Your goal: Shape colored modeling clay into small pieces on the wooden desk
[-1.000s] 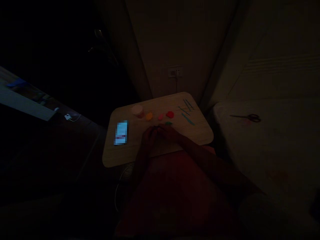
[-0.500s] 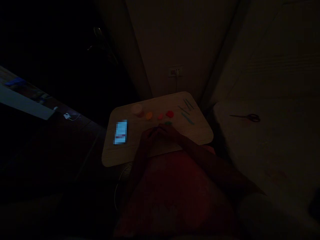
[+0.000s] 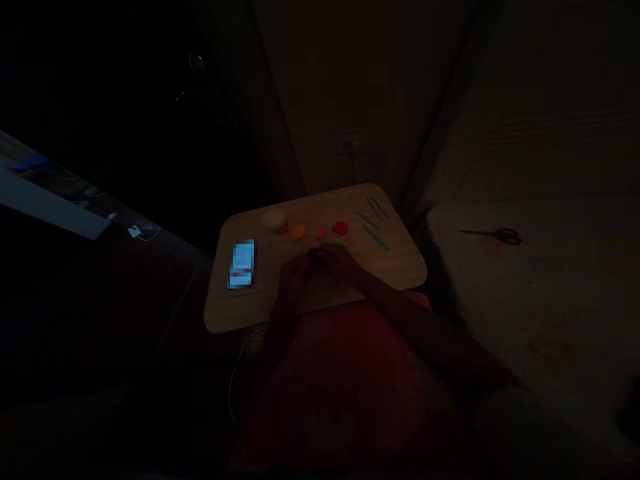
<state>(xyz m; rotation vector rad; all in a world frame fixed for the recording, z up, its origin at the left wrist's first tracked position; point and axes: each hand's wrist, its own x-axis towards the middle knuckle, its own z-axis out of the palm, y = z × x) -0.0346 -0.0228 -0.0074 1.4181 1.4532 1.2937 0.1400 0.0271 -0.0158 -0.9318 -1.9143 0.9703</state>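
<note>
The scene is very dark. My left hand (image 3: 294, 275) and my right hand (image 3: 336, 263) rest together on a small wooden table (image 3: 395, 263), fingers curled and touching each other at the middle. What they pinch between them is hidden by the gloom. Just beyond my right hand lies a green lump (image 3: 338, 245). Further back sit a red lump (image 3: 341, 229), a pink lump (image 3: 321, 232), an orange lump (image 3: 299, 231) and a small pale tub (image 3: 275, 219).
A lit phone (image 3: 243, 263) lies on the table's left part. Thin teal tools (image 3: 374, 220) lie at its far right. Scissors (image 3: 495, 234) rest on the pale surface to the right. A wall socket (image 3: 353, 143) with a cord is behind the table.
Both hands have shifted slightly, staying pressed together at the table's middle. The picture has grown a little darker.
</note>
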